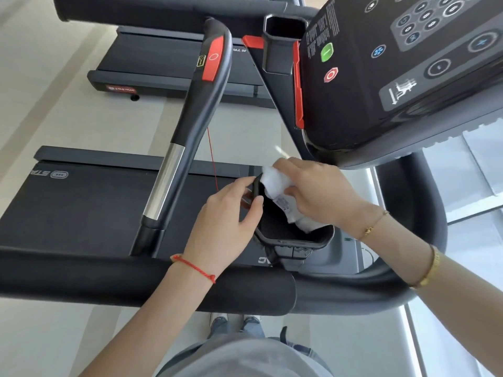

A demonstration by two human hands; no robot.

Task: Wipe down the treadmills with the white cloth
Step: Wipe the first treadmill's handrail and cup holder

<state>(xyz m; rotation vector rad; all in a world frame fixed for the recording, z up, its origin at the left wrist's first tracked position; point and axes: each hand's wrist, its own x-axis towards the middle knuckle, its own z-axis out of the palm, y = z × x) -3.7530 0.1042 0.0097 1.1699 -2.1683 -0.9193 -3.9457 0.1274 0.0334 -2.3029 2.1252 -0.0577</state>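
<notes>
Two hands are working at the near treadmill's cup holder (296, 235).
Left hand (228, 216) is pinching its rim; right hand (321, 191) is gripping the white cloth (275, 183) bunched inside it. Console (408, 63), handrail (185, 148) and far treadmill (163, 63) probably remain.

- The white cloth (283, 197) lies under the right hand (318, 191), partly inside the cup holder (296, 238).
- The left hand (226, 221) sits left of the holder, touching its rim.
- The console (394, 63) stands beyond the right hand.
</notes>
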